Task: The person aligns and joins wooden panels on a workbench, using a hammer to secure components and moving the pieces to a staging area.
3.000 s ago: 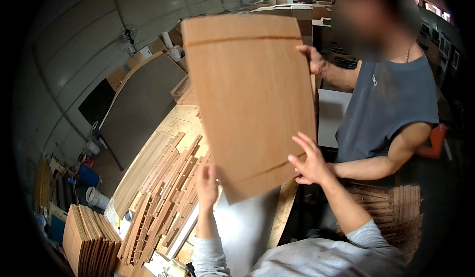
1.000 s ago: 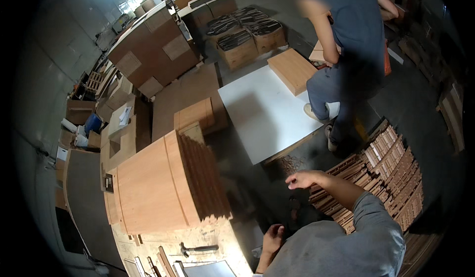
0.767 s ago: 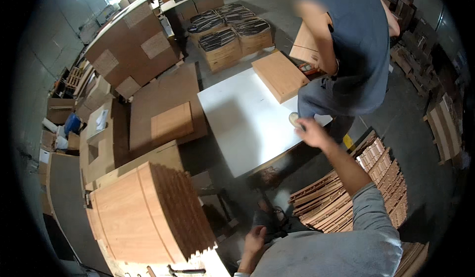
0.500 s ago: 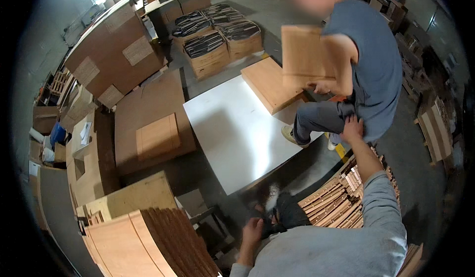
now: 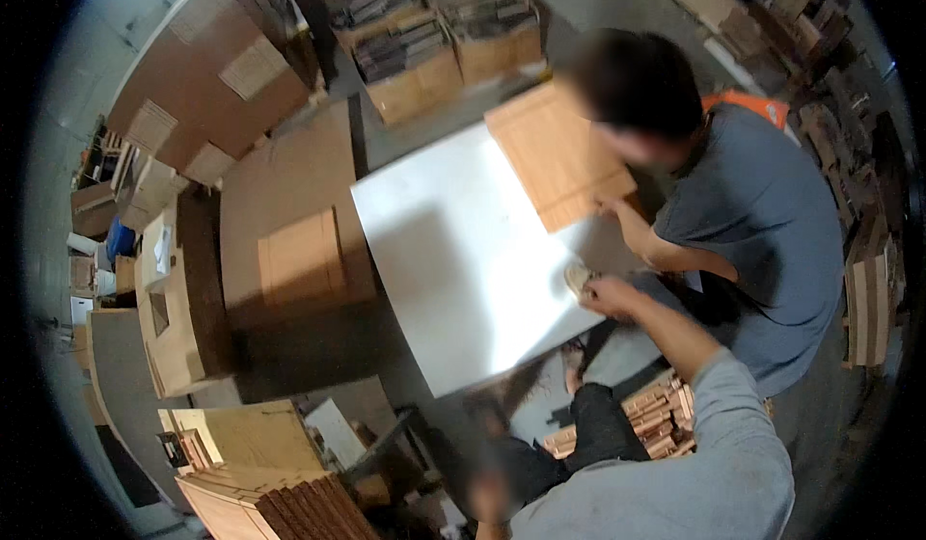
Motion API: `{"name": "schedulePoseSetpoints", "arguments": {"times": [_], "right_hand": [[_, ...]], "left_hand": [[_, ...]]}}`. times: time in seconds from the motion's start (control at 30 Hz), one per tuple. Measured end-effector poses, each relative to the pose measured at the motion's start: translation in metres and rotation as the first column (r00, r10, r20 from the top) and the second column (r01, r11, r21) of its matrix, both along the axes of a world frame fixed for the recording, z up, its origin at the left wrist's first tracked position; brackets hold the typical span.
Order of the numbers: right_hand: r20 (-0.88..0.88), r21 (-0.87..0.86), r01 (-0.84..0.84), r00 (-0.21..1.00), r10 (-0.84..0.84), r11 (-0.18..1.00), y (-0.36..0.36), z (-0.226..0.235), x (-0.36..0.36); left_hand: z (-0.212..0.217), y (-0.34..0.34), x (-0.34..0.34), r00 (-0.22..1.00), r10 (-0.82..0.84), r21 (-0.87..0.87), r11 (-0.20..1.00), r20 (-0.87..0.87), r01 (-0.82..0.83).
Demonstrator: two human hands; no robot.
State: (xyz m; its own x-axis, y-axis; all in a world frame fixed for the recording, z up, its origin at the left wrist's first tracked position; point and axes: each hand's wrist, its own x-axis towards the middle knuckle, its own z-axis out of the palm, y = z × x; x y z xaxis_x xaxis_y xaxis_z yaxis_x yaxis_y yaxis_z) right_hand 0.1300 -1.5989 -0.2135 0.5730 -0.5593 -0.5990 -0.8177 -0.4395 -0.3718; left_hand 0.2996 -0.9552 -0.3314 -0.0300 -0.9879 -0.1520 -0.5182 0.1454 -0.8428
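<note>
My right hand (image 5: 612, 297) is stretched out beside the white board's right edge, next to the other person's pale shoe (image 5: 578, 280). Its fingers are loosely bent, and I see nothing held in them. Low in the view, my left hand (image 5: 490, 494) hangs near my dark trousers, too smeared by motion to read its fingers. The white board (image 5: 424, 280) lies flat in front of me. On its far right corner rests a wooden cabinet door panel (image 5: 559, 159), with the other person's hand (image 5: 610, 207) at its near right edge.
Beyond the board stand boxes of dark strips (image 5: 415, 77). To the left, another wooden panel (image 5: 301, 258) lies on a brown sheet (image 5: 289, 174). A stack of panels (image 5: 251, 506) stands at lower left, and wood strips (image 5: 661, 419) lie near my legs. The other person (image 5: 762, 222) bends at right.
The other person has bent down and lowered the raised panel onto the one on the white board. My right hand has moved left from that person's leg toward the board. My view has shifted.
</note>
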Motion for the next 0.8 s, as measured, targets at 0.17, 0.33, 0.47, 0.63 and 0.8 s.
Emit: {"name": "schedulePoseSetpoints", "arguments": {"times": [0.17,0.33,0.47,0.63,0.8], "right_hand": [[0.249,0.136,0.377,0.882,-0.4,0.916,-0.084,-0.062,0.053],[0.224,0.139,0.494,0.829,-0.513,0.858,-0.097,-0.146,0.039],[0.11,0.099,0.31,0.941,-0.32,0.946,-0.114,-0.146,0.058],[0.149,-0.122,0.355,0.93,-0.336,0.927,-0.207,-0.229,0.067],[-0.184,-0.306,0.104,0.969,-0.166,0.946,-0.319,-0.332,0.104]], "left_hand": [[0.108,-0.099,-0.088,-0.116,0.487,0.447,0.649,-0.866,-0.616],[0.21,-0.314,-0.047,-0.526,0.373,0.627,0.238,-0.764,-0.742],[0.15,-0.4,-0.026,-0.606,0.119,0.59,0.438,-0.786,-0.679],[-0.002,-0.546,-0.008,-0.764,0.321,0.778,0.523,-0.559,-0.35],[-0.109,-0.626,-0.033,-0.661,0.427,0.7,0.681,-0.617,-0.214]]}}
